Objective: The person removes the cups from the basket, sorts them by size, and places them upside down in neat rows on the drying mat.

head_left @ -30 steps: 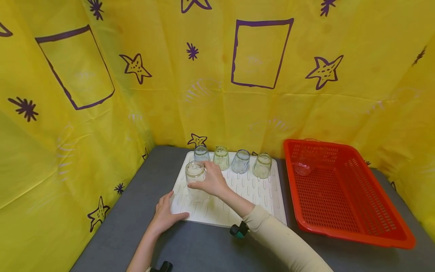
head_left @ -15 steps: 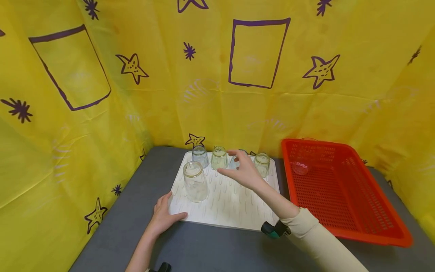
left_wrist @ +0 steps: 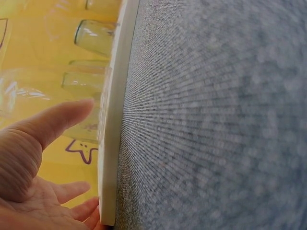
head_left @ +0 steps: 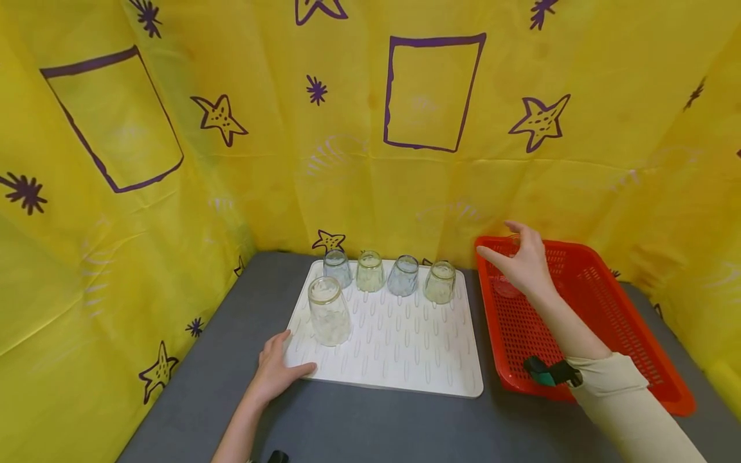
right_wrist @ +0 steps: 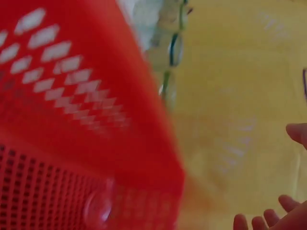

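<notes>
My left hand (head_left: pixel 275 372) rests at the near left corner of a white draining mat (head_left: pixel 405 360), thumb along its front edge. In the left wrist view its fingers (left_wrist: pixel 72 191) are spread at the mat's rim. My right hand (head_left: pixel 525 262) is over the back left of a red plastic basket (head_left: pixel 509 370), thumb and fingers apart, holding nothing. Below it a clear glass (head_left: pixel 505 287) stands in the basket, partly hidden by the hand; the right wrist view shows its base (right_wrist: pixel 98 208). On the mat's left a tall clear glass (head_left: pixel 330 315) stands upside down.
Several small tinted glasses stand upside down along the mat's back edge, among them a bluish glass (head_left: pixel 402 276) and a greenish glass (head_left: pixel 440 283). A yellow patterned curtain (head_left: pixel 347 186) hangs behind. The grey table (head_left: pixel 370 424) runs along the mat's front.
My right hand has let go of the tall clear glass, leaving it on the mat, and moved right across to the basket. My left hand has stayed at the mat's corner.
</notes>
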`<state>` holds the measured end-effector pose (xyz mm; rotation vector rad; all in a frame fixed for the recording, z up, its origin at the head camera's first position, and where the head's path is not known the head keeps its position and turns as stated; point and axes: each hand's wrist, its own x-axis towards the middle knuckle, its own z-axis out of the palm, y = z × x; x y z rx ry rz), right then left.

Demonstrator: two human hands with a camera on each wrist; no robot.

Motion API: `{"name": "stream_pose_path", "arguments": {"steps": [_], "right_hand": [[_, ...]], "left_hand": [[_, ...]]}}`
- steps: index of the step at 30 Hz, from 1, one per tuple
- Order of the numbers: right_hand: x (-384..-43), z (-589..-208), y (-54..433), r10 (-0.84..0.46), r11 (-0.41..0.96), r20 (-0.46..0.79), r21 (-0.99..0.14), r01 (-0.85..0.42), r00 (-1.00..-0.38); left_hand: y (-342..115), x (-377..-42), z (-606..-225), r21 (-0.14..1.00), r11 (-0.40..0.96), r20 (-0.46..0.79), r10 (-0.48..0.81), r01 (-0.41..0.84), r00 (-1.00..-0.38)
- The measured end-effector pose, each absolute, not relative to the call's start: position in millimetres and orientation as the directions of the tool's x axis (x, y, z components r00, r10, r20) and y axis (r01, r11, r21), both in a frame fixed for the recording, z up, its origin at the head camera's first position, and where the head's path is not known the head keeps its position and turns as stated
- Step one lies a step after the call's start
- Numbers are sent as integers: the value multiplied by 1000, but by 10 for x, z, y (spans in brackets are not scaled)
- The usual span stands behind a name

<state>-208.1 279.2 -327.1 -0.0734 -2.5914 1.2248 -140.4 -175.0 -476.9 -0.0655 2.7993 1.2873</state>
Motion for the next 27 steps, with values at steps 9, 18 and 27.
{"name": "stream_pose_path", "arguments": {"steps": [9,18,27], "right_hand": [[-2254,-3570,3271,299,691,196,-720,70,-934],[-2355,-3757,3389,380,602,34,-768,219,-925],[-2437,-3841,3427,409,502,-57,-819,277,-911]], "left_hand": [[-1763,-1394,-4780,757,649,-81,-16,-72,-997],[-1766,-1390,-4785,758,649,-66,-25,-66,-997],[-1761,-1393,-4795,765,641,-62,-25,-64,-998]]}}
